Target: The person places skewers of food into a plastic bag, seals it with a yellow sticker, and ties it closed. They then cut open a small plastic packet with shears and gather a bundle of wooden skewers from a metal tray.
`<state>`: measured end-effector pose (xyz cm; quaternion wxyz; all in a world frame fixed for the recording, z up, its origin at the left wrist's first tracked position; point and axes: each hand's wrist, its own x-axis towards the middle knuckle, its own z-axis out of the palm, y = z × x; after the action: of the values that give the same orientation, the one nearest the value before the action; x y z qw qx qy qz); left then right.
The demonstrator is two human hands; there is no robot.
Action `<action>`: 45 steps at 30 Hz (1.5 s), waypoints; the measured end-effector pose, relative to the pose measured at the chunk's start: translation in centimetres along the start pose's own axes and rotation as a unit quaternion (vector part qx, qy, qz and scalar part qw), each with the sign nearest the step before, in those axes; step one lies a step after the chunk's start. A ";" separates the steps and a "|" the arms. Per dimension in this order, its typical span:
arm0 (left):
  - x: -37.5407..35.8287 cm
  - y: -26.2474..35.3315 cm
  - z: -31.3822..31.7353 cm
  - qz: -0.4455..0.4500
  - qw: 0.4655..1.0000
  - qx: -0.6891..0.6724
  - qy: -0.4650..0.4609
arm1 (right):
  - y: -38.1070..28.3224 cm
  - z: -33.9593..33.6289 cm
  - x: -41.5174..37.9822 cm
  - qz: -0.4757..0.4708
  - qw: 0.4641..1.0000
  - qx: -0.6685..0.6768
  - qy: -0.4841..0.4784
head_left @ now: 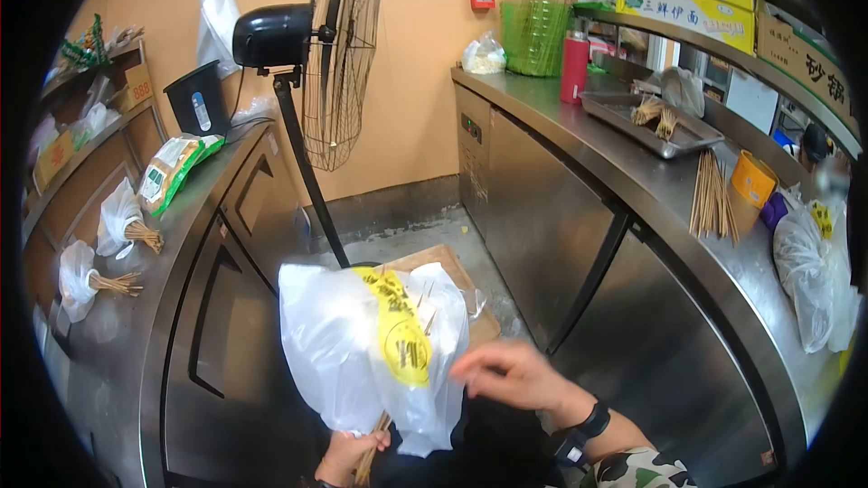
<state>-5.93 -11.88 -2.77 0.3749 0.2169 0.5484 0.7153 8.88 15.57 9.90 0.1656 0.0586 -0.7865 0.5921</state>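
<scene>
My left hand point(348, 454), low in the view, is closed around a bundle of thin wooden skewers point(368, 461). A white plastic bag point(330, 343) with a yellow printed band covers the upper part of the bundle. A few skewer tips poke through the bag near its upper right. My right hand point(515, 378) is just beside the bag's right edge, fingers stretched toward it and holding nothing. On the left counter lie two skewer bundles with bagged ends, an upper one point(119, 219) and a lower one point(80, 282).
A standing fan point(348, 54) rises ahead between two steel counters. The right counter point(542, 117) carries a green skewer basket point(533, 39), a red bottle point(573, 68), a metal tray point(624, 126), loose skewers point(712, 194) and plastic bags point(805, 262). A cardboard piece point(452, 273) lies on the floor.
</scene>
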 end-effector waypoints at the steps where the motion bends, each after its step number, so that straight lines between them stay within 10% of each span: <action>1: -1.0 -0.3 0.0 -0.005 1.000 -0.002 0.005 | 0.0 -0.4 0.1 -0.014 0.994 0.026 0.103; 8: -5.1 0.0 -0.5 -0.090 0.995 0.025 -0.022 | -0.7 -2.2 2.3 -0.183 0.948 -0.260 0.024; 26: -6.4 -0.2 -1.4 -0.094 0.993 0.019 -0.075 | -1.0 -1.4 0.4 0.093 0.991 -0.065 -0.075; 39: -7.1 1.0 -1.2 -0.131 0.989 0.054 -0.040 | 1.5 -3.9 -0.7 0.112 0.946 0.269 0.142; 45: -6.6 1.0 1.3 -0.057 0.998 -0.027 0.018 | 0.7 -1.8 -2.4 0.104 0.993 0.029 -0.038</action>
<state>-1.20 -16.25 -0.74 0.4107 0.1625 0.5471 0.7111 11.27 17.25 8.88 0.0712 0.0038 -0.7766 0.6259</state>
